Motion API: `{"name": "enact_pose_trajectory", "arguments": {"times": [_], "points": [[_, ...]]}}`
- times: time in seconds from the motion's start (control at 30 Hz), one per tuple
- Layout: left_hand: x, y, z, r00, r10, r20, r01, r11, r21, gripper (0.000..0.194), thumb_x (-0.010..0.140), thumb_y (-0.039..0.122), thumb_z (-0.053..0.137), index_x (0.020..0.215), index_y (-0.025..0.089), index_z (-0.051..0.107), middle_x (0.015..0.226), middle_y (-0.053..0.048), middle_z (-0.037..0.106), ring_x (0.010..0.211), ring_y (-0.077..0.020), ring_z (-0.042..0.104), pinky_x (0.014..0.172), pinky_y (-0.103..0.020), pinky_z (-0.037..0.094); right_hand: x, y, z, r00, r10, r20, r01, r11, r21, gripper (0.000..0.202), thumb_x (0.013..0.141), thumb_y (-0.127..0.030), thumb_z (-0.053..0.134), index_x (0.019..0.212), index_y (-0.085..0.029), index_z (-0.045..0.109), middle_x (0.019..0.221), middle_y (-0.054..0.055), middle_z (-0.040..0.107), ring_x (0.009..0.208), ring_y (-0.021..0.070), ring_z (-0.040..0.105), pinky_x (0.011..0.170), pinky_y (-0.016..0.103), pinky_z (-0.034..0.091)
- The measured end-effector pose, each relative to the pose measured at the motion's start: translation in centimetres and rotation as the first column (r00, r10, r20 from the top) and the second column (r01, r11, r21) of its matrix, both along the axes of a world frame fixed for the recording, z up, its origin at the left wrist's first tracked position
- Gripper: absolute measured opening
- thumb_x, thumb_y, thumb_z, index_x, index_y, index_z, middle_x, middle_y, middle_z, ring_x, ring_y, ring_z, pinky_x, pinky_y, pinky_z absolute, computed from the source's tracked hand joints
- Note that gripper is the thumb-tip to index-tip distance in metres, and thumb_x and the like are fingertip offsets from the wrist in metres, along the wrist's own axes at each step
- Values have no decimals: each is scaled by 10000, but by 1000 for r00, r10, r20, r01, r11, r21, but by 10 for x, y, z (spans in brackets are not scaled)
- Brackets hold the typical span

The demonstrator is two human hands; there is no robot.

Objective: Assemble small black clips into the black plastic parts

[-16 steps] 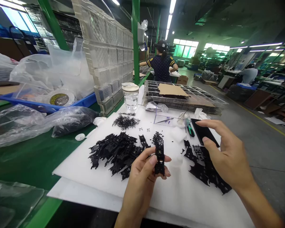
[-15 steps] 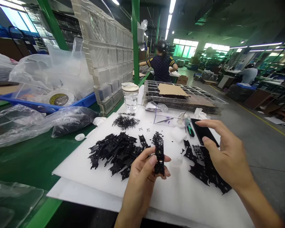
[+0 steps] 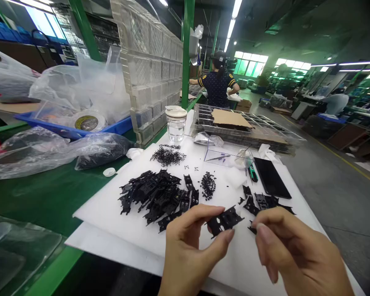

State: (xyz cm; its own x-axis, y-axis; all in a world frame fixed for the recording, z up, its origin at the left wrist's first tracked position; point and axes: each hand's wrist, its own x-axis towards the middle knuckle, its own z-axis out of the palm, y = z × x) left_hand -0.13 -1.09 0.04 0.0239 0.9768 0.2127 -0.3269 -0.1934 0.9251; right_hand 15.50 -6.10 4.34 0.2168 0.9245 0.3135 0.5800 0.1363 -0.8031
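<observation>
Between thumb and fingers, my left hand (image 3: pixel 194 242) grips a black plastic part (image 3: pixel 224 221), tilted sideways above the white foam sheet (image 3: pixel 110 236). Just right of it is my right hand (image 3: pixel 292 246), thumb and forefinger pressed together; anything between them is too small to make out. A large pile of black parts (image 3: pixel 155 193) lies to the left. Tiny black pieces (image 3: pixel 208 186) are heaped beyond my left hand, and thin black wire-like pieces (image 3: pixel 168 156) lie farther back. More black parts (image 3: pixel 249 203) are partly hidden behind my right hand.
A lidded glass jar (image 3: pixel 175 125), a clear box (image 3: pixel 224 154), a green tool (image 3: pixel 253 172) and a black phone-like slab (image 3: pixel 271 177) stand or lie at the back. Clear drawers (image 3: pixel 154 68) rise at left, near a blue tray (image 3: pixel 117 126). A person (image 3: pixel 218 86) works beyond.
My left hand has turned the black part from upright to sideways. My right hand has come down and closer to it, and its thumb and forefinger have closed. The view has shifted slightly.
</observation>
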Motion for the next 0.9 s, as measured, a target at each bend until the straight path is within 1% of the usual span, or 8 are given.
{"name": "enact_pose_trajectory", "arguments": {"times": [0.1, 0.23, 0.33, 0.4, 0.53, 0.63, 0.77, 0.9], "points": [[-1, 1, 0, 999, -37, -23, 37, 999, 0, 299, 729, 101, 874, 922, 329, 856, 874, 26, 827, 805, -113, 737, 777, -124, 559, -1, 6, -2, 998, 68, -1, -68, 998, -17, 303, 1003, -481, 573, 813, -261, 659, 507, -64, 547, 406, 102, 534, 414, 171, 442], [-6, 2, -4, 998, -68, 4, 68, 997, -37, 258, 804, 202, 872, 1020, 341, 846, 942, 4, 837, 894, -142, 750, 819, -158, 556, 0, 3, -3, 999, 21, 37, -23, 999, 43, 315, 1014, -456, 562, 796, -253, 664, 518, -61, 547, 411, 98, 524, 420, 171, 439], [-9, 3, -4, 986, -148, 79, 155, 984, -84, 149, 914, 348, 784, 1020, 265, 849, 907, -53, 829, 810, -146, 704, 742, -186, 537, 5, 2, 0, 997, -41, 63, 35, 994, 105, 314, 1019, -434, 560, 787, -250, 665, 507, -68, 544, 418, 90, 518, 448, 172, 436], [-9, 5, -4, 968, -177, 175, 202, 970, -138, 263, 953, 416, 729, 943, 184, 852, 837, -85, 800, 703, -124, 624, 668, -191, 502, 14, 8, 5, 993, -90, 83, 78, 987, 141, 300, 1012, -425, 577, 786, -248, 663, 504, -69, 551, 436, 89, 527, 464, 172, 430], [-7, 10, -4, 918, -60, 392, 174, 950, -261, 334, 928, 458, 749, 807, 154, 818, 719, -37, 709, 591, -70, 497, 639, -167, 476, 44, 42, 20, 983, -170, 75, 152, 968, 201, 250, 967, -407, 637, 791, -236, 683, 546, -47, 592, 468, 102, 532, 457, 194, 424], [-5, 12, -5, 878, 12, 479, 162, 933, -321, 276, 918, 426, 765, 863, 160, 815, 805, -45, 730, 633, -68, 556, 680, -165, 518, 67, 75, 28, 977, -190, 93, 171, 969, 176, 206, 940, -368, 657, 794, -225, 685, 573, -37, 603, 493, 113, 537, 474, 212, 433], [0, 12, -3, 832, 16, 554, 196, 927, -321, 194, 895, 353, 800, 971, 175, 811, 856, -51, 740, 624, -78, 621, 604, -164, 527, 73, 115, 26, 963, 86, 255, -77, 996, -44, 188, 941, -348, 642, 973, -198, 751, 728, 13, 712, 618, 156, 636, 548, 257, 486], [6, 7, 2, 805, -70, 589, 274, 924, -266, 247, 869, 312, 825, 1068, 166, 824, 877, -51, 712, 636, -112, 689, 564, -170, 538, 46, 154, 15, 833, 389, 394, -351, 921, -169, 209, 955, -259, 610, 1068, -179, 766, 807, 44, 760, 696, 175, 689, 655, 291, 555]]}}
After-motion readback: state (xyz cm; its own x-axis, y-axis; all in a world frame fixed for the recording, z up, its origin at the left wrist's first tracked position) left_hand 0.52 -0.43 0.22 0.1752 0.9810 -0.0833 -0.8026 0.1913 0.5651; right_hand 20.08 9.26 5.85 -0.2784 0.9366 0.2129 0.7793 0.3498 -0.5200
